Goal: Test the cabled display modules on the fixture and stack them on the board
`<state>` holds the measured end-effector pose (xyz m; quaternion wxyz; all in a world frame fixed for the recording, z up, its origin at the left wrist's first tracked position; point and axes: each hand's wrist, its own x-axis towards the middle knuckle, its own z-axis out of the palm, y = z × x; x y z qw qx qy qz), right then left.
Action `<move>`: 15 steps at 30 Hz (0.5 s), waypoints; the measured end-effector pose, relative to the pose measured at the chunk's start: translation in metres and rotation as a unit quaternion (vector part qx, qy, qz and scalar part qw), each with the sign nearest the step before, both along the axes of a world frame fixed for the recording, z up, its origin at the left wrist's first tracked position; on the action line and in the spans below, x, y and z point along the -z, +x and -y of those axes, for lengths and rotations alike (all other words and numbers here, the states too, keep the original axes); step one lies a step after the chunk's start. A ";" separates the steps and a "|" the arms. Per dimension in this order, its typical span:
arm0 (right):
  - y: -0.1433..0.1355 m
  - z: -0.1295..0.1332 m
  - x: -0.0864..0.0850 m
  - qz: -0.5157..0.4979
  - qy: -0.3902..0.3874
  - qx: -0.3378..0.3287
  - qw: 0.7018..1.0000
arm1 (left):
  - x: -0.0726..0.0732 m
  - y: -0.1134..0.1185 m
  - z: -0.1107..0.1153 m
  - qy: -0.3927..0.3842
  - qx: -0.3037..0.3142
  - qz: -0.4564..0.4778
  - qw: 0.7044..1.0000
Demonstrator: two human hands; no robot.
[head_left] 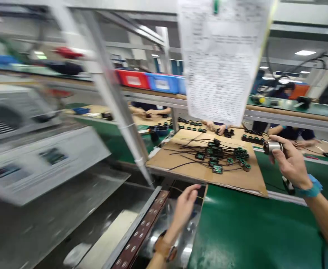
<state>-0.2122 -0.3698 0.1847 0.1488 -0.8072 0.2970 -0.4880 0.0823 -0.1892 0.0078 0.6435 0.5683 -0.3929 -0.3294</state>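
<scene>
My right hand [291, 164], a blue band at its wrist, holds a short silver metal cylinder [274, 146] between thumb and fingers. The cylinder's dark hollow end faces left, and it is raised above the green bench edge. My left hand [184, 205] has nothing in it. Its fingers stretch forward over the gap beside the green mat [253, 231], and a brown band [162, 246] circles its wrist. Ahead, on a brown board [178, 158], lies a pile of small green circuit boards [217, 169] with black wires, next to several green-and-copper rings [246, 167].
A chain-like brown rail [144, 224] runs beside shiny metal below my left hand. At left stands a grey machine [54, 160], blurred. A slanted post [116, 97] and a hanging paper sheet [217, 67] block part of the view. Co-workers' hands [151, 112] work beyond.
</scene>
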 end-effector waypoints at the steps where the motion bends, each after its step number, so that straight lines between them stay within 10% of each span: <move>1: 0.026 -0.024 -0.016 -0.005 0.032 -0.083 0.996 | -0.008 -0.015 -0.002 -0.012 0.008 -0.003 1.000; 7: 0.181 -0.139 -0.042 0.008 0.195 -0.403 0.894 | -0.003 -0.061 -0.038 -0.063 -0.015 -0.100 0.993; 11: 0.317 -0.203 0.018 -0.081 0.277 -0.530 0.798 | 0.030 -0.066 -0.088 -0.129 -0.052 -0.320 0.937; 15: 0.427 -0.269 0.115 -0.258 0.106 -0.498 0.821 | 0.055 -0.059 -0.167 -0.236 -0.017 -0.510 0.827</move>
